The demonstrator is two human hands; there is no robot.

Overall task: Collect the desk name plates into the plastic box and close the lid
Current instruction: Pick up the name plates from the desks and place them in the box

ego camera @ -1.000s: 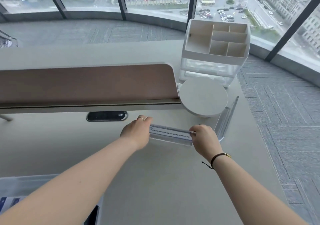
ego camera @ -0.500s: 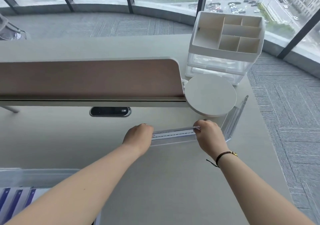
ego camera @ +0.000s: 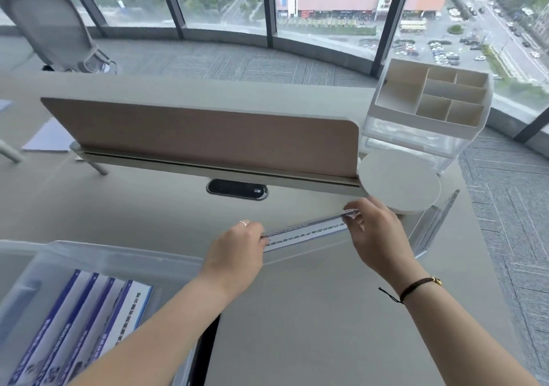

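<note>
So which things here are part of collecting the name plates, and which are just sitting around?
Part of the job:
- name plate held at its ends by the left hand and right hand
- second name plate on the desk, at the right
- plastic box, open, with plates already inside

Just sitting around:
- desk divider
- white organizer
- round white disc
- grey chair

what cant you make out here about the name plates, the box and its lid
- Held name plate, head view: print too blurred to read; both ends hidden by the left hand and right hand.
- Plastic box: cut off by the left and bottom edges, partly covered by the left forearm, so the plates inside cannot be counted.
- Lid: not seen.
- Second plate by the round white stand: clear, edge-on, its face unreadable.
</note>
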